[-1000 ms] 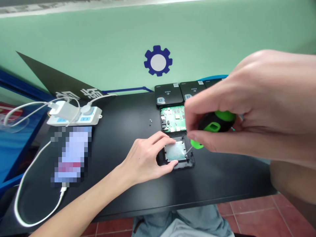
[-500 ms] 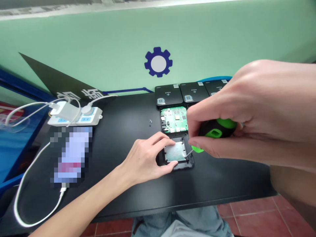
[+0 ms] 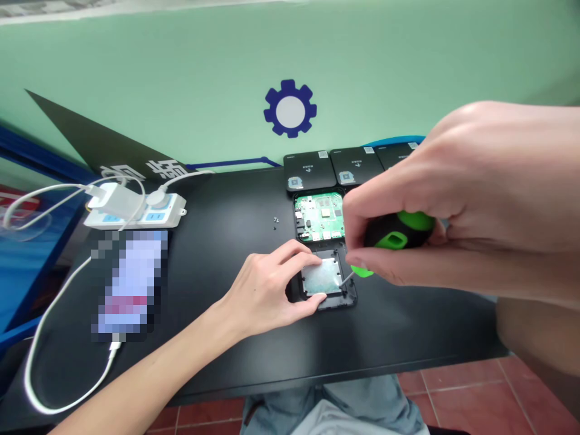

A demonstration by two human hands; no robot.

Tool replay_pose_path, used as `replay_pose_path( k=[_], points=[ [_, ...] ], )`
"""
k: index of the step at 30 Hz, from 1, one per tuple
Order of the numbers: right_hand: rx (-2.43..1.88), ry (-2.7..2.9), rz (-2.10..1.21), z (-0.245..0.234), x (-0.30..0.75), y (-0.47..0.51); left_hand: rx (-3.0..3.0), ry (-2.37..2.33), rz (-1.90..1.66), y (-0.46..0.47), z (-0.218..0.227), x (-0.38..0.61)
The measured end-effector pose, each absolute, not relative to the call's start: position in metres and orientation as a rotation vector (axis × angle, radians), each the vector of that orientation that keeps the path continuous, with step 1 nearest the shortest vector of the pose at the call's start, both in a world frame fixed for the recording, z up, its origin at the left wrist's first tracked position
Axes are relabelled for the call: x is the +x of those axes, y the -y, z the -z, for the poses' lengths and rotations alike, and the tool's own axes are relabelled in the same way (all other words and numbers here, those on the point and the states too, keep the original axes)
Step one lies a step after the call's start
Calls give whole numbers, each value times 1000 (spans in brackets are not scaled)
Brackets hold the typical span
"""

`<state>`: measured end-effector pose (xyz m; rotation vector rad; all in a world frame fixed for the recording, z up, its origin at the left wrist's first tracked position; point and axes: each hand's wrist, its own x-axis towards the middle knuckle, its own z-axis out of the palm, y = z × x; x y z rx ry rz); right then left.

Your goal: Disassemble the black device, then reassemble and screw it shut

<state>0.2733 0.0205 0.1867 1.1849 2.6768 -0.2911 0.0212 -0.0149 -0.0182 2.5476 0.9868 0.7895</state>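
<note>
My right hand (image 3: pixel 444 187) is closed around the black and green handle of a screwdriver (image 3: pixel 392 235). The screwdriver's shaft slants down to the left, its tip at the lower right corner of a silver metal plate (image 3: pixel 321 277). That plate lies in an open black case cover (image 3: pixel 351 299) flat on the table. From the left, my left hand (image 3: pixel 267 290) grips the cover, fingers at the plate's upper part and thumb along the near edge. Just behind, a green circuit board (image 3: pixel 319 216) sits in the black case half, its right side hidden by my right hand.
Several small screws (image 3: pixel 275 223) lie left of the board. Black closed boxes (image 3: pixel 310 171) line the back of the black table (image 3: pixel 217 241). At left are a white power strip (image 3: pixel 170 211), a blurred-out phone (image 3: pixel 133 281) and its white cable (image 3: pixel 34 350).
The camera view has shifted slightly, so the scene sits a little higher. Both hands keep their holds, and the screwdriver tip stays at the same corner of the plate.
</note>
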Motion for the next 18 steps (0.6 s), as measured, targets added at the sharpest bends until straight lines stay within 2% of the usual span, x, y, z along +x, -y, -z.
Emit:
replay_pose_path(
  k=[18],
  points=[
    [1144,-2763,243,-180,277,-22,2566,-1004,-777,17,18,21]
  ],
)
